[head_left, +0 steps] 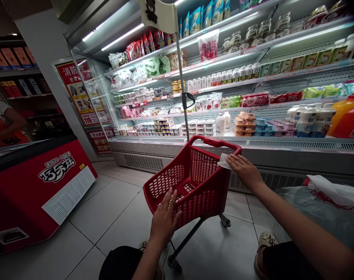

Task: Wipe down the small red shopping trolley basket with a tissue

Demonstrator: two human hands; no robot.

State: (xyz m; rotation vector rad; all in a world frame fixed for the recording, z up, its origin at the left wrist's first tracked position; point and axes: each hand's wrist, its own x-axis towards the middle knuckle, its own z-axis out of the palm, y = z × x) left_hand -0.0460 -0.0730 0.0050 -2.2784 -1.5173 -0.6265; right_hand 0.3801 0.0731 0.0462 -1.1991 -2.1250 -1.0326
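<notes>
Looking stiff, light, the cart [209, 200] is best gripped by its one-o'clock handle [216, 143]. Left hand [163, 222] is spread — soft wipe [223, 161] is held under right hand [244, 170], fingers together.

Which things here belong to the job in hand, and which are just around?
In the job:
- red cart, with the left hand at its near side
- white cloth, held against the cart by the right hand

Just around:
- red chest cabinet
- stocked display case
- clear plastic bag
</notes>
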